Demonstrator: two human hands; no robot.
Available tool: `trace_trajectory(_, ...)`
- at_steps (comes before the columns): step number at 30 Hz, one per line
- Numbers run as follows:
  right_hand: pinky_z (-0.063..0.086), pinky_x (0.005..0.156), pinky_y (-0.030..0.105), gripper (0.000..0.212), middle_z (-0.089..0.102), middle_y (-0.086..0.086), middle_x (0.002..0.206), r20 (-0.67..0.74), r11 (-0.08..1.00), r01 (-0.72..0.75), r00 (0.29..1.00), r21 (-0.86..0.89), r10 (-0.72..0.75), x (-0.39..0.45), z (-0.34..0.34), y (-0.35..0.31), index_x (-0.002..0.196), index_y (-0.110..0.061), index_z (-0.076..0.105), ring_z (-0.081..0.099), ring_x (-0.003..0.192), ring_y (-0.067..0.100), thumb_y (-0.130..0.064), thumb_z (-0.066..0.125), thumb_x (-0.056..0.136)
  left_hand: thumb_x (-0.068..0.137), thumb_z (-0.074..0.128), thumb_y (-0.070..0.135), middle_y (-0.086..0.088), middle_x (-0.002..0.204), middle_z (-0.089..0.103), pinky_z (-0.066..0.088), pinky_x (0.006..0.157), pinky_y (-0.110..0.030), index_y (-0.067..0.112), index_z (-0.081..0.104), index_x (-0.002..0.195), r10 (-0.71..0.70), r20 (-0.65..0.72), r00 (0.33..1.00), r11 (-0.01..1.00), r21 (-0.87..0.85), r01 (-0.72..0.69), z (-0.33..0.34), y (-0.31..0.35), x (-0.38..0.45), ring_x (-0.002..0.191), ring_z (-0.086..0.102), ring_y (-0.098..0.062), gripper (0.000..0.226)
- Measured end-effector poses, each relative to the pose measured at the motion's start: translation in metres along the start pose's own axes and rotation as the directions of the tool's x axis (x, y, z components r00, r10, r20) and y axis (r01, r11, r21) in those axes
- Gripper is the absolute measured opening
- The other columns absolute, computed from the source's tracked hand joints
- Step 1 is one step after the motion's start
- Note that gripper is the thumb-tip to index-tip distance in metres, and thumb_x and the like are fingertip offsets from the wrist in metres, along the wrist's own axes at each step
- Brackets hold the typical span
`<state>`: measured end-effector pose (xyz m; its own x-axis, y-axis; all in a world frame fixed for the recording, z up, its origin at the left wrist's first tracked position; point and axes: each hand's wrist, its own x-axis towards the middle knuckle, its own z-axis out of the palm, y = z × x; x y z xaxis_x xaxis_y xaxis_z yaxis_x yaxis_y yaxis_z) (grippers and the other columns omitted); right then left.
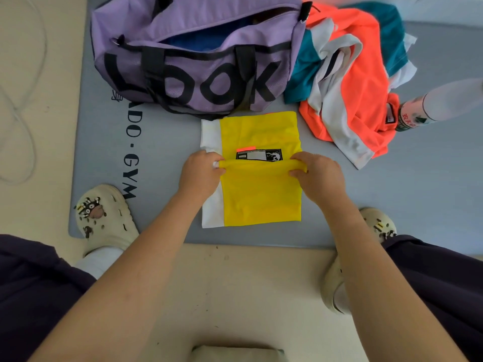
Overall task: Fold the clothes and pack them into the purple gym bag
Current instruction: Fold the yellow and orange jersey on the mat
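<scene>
A yellow garment with a white side panel (258,194) lies flat on the grey gym mat (431,199), its near half folded up to the middle. My left hand (200,173) pinches the left end of that folded edge and my right hand (320,176) pinches the right end. A black label shows just beyond the fold. The purple gym bag (188,61) lies behind the garment, its zip open, with blue cloth visible inside. A loose pile of orange, white and teal clothes (360,74) lies to the right of the bag.
A plastic bottle (418,111) lies at the right edge of the pile. My feet in cream clogs (104,218) stand at the mat's near edge, left and right. A grey cable (23,105) loops on the beige floor at far left.
</scene>
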<state>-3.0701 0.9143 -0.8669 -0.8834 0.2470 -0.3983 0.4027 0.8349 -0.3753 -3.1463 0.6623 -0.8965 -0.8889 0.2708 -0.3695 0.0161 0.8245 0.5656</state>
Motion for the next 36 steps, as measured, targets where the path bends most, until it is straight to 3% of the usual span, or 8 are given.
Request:
trace_trajectory(4,0.04,0.092,0.036,0.036,0.053,0.016,0.116,-0.001,0.986,0.094,0.996,0.139,-0.095,0.0,-0.014,0.0,0.114,-0.008,0.071,0.05,0.112,0.032,-0.016,0.078,0.08,0.083,0.075,0.028,-0.008,0.11,0.053,0.046,0.077,-0.038,0.016,0.075,0.1,0.047,-0.017,0.999,0.991,0.125,-0.044,-0.011,-0.003,0.0,0.108,0.05,-0.028,0.021)
trace_trajectory(8,0.038,0.09,0.029,0.025,0.061,0.004,0.112,0.236,0.929,-0.003,0.967,0.371,-0.091,0.005,-0.036,0.001,0.108,-0.011,0.068,0.055,0.103,0.017,-0.021,0.073,0.085,0.075,0.083,0.023,-0.002,0.135,0.051,0.033,0.106,-0.035,0.01,0.077,0.087,0.161,0.037,0.986,0.984,0.07,-0.164,-0.036,-0.001,0.004,0.132,0.037,-0.024,0.018)
trace_trajectory(12,0.043,0.081,0.039,0.027,0.055,0.01,0.087,0.311,0.724,-0.119,0.94,0.68,-0.138,0.004,-0.053,0.006,0.099,-0.001,0.061,0.054,0.084,0.021,-0.026,0.062,0.091,0.072,0.078,0.037,-0.003,0.091,0.061,0.04,0.078,-0.032,0.002,0.067,0.091,-0.003,0.419,0.908,0.946,-0.294,0.138,-0.07,0.012,0.011,0.089,0.057,-0.016,0.042)
trace_trajectory(15,0.052,0.081,0.039,0.033,0.06,0.007,0.09,0.378,0.609,-0.234,0.918,0.758,-0.118,0.006,-0.053,0.007,0.103,-0.011,0.062,0.059,0.086,0.02,-0.039,0.06,0.085,0.066,0.076,0.042,-0.017,0.091,0.069,0.044,0.079,-0.035,0.004,0.069,0.094,0.018,0.493,0.87,0.856,-0.458,0.241,-0.08,0.014,0.012,0.084,0.062,-0.021,0.048)
trace_trajectory(20,0.057,0.065,0.03,0.028,0.066,0.003,0.093,0.352,0.612,-0.296,0.936,0.734,0.03,0.024,-0.022,0.002,0.108,-0.023,0.063,0.066,0.082,0.016,-0.042,0.065,0.088,0.079,0.079,0.025,0.001,0.087,0.071,0.05,0.072,-0.027,0.023,0.07,0.085,-0.197,0.32,0.927,0.746,-0.565,0.353,-0.049,-0.004,0.015,0.076,0.065,-0.013,0.011)
trace_trajectory(25,0.055,0.084,0.042,0.047,0.068,0.013,0.11,0.28,0.65,-0.427,0.904,0.629,0.323,0.024,0.027,0.0,0.118,-0.008,0.059,0.066,0.099,0.028,-0.031,0.077,0.082,0.079,0.081,0.024,-0.006,0.112,0.069,0.055,0.087,-0.041,0.01,0.062,0.115,-0.474,0.265,0.84,0.633,-0.561,0.534,-0.004,-0.029,0.004,0.101,0.067,-0.025,0.043)
trace_trajectory(31,0.04,0.061,0.031,0.041,0.056,0.006,0.068,0.347,0.782,-0.487,0.863,0.388,0.366,0.005,0.046,0.006,0.063,-0.014,0.054,0.054,0.068,0.022,-0.044,0.075,0.08,0.071,0.085,0.037,-0.01,0.104,0.072,0.057,0.083,-0.043,0.011,0.069,0.103,-0.536,0.361,0.763,0.611,-0.459,0.645,0.017,-0.035,-0.012,0.093,0.068,-0.027,0.044)
trace_trajectory(36,0.051,0.097,0.049,0.043,0.068,0.014,0.119,0.53,0.381,-0.598,0.802,0.705,0.277,-0.011,0.041,-0.002,0.119,-0.006,0.062,0.066,0.107,0.029,-0.031,0.072,0.085,0.072,0.085,0.031,-0.008,0.097,0.075,0.057,0.074,-0.037,0.013,0.07,0.106,-0.48,0.471,0.74,0.444,-0.597,0.668,0.011,-0.034,-0.017,0.089,0.071,-0.027,0.041)
